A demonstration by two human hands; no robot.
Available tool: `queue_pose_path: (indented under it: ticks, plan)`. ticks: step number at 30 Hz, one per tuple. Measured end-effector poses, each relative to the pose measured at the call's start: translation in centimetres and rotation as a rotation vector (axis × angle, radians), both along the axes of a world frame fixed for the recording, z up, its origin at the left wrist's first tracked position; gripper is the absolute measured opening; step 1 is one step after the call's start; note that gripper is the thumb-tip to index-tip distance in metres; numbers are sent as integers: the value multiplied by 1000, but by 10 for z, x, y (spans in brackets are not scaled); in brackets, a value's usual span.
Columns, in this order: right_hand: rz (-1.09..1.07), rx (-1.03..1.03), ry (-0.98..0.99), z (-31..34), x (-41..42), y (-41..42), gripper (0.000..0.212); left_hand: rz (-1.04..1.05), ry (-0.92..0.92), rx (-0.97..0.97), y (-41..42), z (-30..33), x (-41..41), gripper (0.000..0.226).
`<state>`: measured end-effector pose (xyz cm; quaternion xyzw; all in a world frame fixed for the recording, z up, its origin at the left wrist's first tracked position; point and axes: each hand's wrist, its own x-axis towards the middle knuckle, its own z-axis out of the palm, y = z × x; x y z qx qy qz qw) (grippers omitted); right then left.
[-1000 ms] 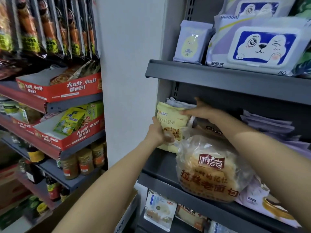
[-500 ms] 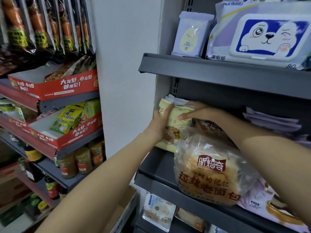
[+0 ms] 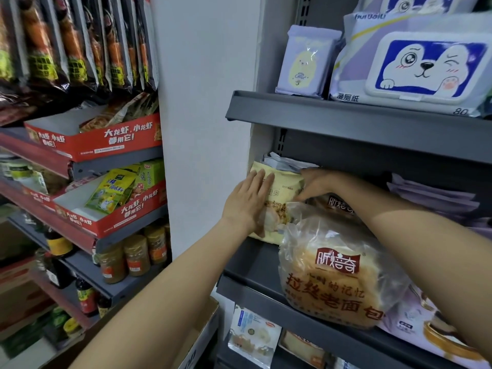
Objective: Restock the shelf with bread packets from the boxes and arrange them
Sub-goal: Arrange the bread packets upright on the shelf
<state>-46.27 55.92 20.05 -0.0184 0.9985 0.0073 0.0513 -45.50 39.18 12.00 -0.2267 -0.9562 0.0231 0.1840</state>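
Observation:
A yellow bread packet [image 3: 283, 186] stands upright at the far left end of the grey middle shelf [image 3: 250, 265], against the white pillar. My left hand [image 3: 247, 202] presses flat on its front, fingers straight. My right hand [image 3: 318, 183] reaches over from the right, its fingers curled down over the packet's upper right edge. In front, to the right, a large clear bag of round bread [image 3: 335, 278] with red lettering sits at the shelf's lip. A dark brown bread packet [image 3: 336, 206] shows behind it. Pale packets [image 3: 285, 161] stand behind the yellow one.
The shelf above [image 3: 346, 115] overhangs my hands and carries wet-wipe packs [image 3: 426, 70]. More packets [image 3: 253, 339] lie on the shelf below. An open cardboard box [image 3: 202, 336] is under my left arm. Left shelving holds red display trays [image 3: 106, 141] and jars [image 3: 135, 258].
My left hand went from gripping the yellow packet's left side to lying flat on its front. My right hand slid from the packet's top to its right edge. The packet now stands further back.

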Motion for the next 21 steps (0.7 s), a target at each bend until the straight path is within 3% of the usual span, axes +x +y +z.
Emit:
queue_pose_path:
  ticks: [4, 7, 11, 13, 15, 17, 19, 21]
  plan:
    - [14, -92, 7, 1, 9, 2, 55, -29, -72, 29, -4, 6, 5, 131]
    - [33, -267, 103, 17, 31, 7, 73, -119, -95, 147, -12, 15, 17, 103]
    - [58, -392, 285, 35, 79, 11, 61, -306, -35, 755, -15, 32, 72, 57]
    - [47, -421, 306, 38, 107, 9, 47, -427, -41, 892, -14, 40, 104, 43]
    - [27, -352, 296, 39, 135, 7, 36, -530, -53, 714, -11, 41, 125, 48]
    - [9, -247, 149, 39, 159, 9, 37, -494, -161, 353, -6, 34, 134, 85]
    - [-48, -139, -96, 33, 180, 11, 68, -418, -192, 81, -2, 24, 137, 112]
    - [-103, -34, -248, 23, 193, 7, 108, -369, -98, -46, 4, 16, 140, 122]
